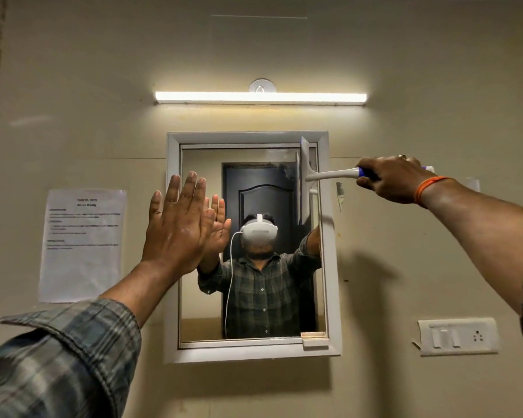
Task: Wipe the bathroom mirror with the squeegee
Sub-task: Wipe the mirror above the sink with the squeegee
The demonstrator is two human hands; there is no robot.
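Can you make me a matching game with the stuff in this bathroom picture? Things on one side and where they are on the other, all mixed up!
Things:
1. squeegee
2. tube light
3. paper notice
4. switch plate

Places:
A. taped on the wall left of the mirror
B. held in the right hand, at the mirror's right edge
C. low on the wall right of the mirror
D. above the mirror

Pairs: 1-B, 2-D, 3-A, 4-C

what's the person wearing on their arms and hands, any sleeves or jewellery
Both arms wear a grey-green plaid shirt with the sleeves pushed up, leaving the forearms bare. The cuff on the left sleeve is folded back and loose. The right hand has a ring on one finger, and an orange band circles that wrist. The left hand shows no ring or band from this side.
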